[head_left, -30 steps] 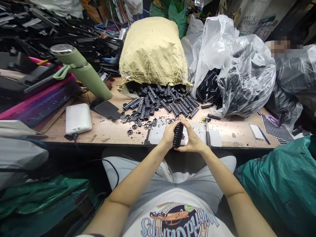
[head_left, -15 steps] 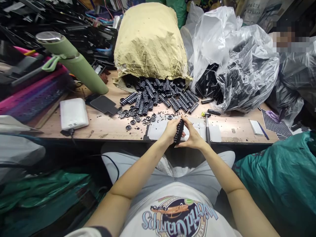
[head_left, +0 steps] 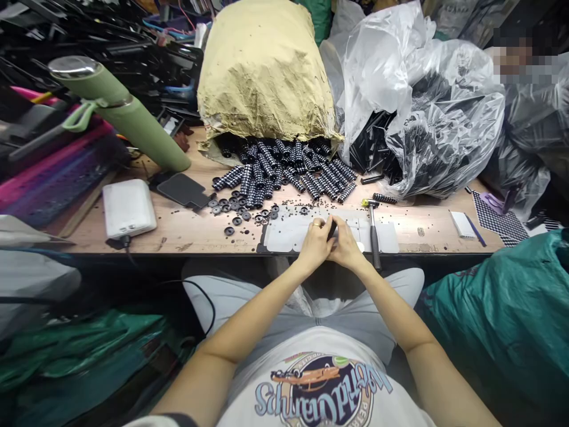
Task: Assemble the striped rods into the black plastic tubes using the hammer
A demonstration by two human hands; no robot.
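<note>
Holding black part [head_left: 332,229]; shirt [head_left: 320,343] reads "World".

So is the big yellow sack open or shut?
Open: black ridged rolls lie heaped at the sack's mouth and out onto the table.

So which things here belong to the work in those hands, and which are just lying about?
Likely part of the work:
black piece, between left hand and right hand
black-and-white cylinders at the yellow sack's mouth
dark discs
hammer

Probably just lying about:
green bottle
white box with a cable
thin blue stick
</note>
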